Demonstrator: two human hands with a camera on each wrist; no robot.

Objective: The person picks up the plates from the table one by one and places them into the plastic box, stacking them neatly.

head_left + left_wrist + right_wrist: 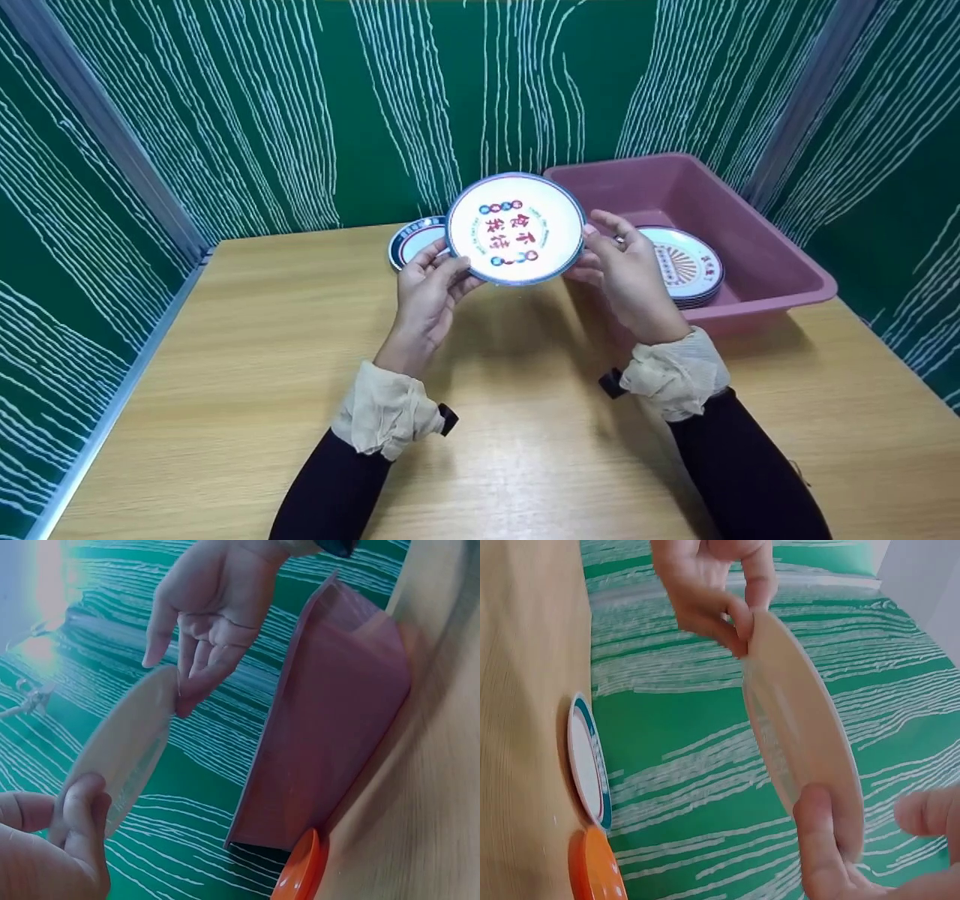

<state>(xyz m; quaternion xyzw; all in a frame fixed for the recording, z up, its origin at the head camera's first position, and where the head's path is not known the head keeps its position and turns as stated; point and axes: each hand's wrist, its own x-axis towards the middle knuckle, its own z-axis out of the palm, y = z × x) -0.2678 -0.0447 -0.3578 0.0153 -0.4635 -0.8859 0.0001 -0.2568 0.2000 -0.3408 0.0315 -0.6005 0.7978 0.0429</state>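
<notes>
A round white plate (pixel 517 229) with a blue rim and red and blue printing is held up above the table, tilted towards the head camera. My left hand (pixel 435 289) pinches its left edge, thumb on the face and fingers behind. At the opposite edge, my right hand (pixel 626 274) touches the underside with its fingers. The right thumb (pixel 926 811) stands apart from the plate in the right wrist view. Behind the left hand, another white plate (pixel 405 241) with a dark teal rim lies on the table, partly hidden.
A pink plastic tub (pixel 780 277) stands at the back right, holding a stack of printed plates (pixel 694 262). An orange dish (pixel 600 870) lies on the wooden table (pixel 247 360) beside the teal-rimmed plate. Green walls with white lines enclose the table's back and sides.
</notes>
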